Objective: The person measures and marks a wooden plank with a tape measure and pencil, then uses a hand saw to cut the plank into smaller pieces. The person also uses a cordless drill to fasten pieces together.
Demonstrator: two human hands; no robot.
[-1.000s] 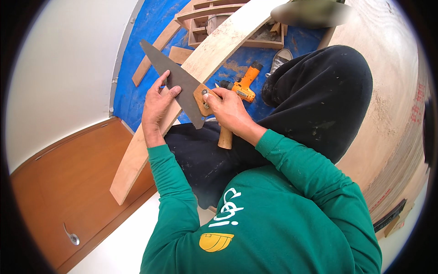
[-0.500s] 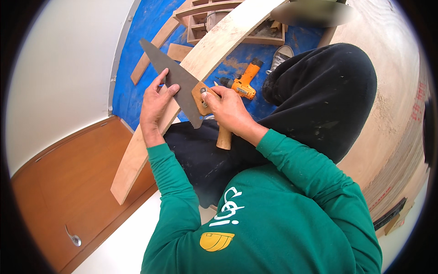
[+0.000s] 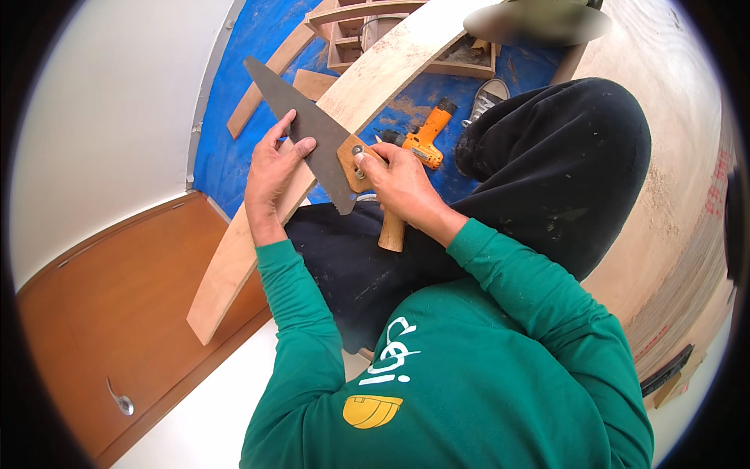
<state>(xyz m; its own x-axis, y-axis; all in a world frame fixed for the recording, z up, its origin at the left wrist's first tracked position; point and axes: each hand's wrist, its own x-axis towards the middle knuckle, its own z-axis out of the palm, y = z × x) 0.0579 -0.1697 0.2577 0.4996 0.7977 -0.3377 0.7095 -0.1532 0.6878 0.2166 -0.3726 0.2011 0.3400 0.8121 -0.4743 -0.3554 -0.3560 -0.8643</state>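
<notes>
right grip holds the saw by its handle; left grip pinches the blade near its teeth: a slip could cut fingers.

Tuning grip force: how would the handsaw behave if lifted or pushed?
The handsaw probably feels light for its length, as its grey blade looks like thin sheet. Pushed on its broad flat face, that blade would likely flex sideways. The wooden handle looks rounded, so it might twist in a loose grip.
</notes>
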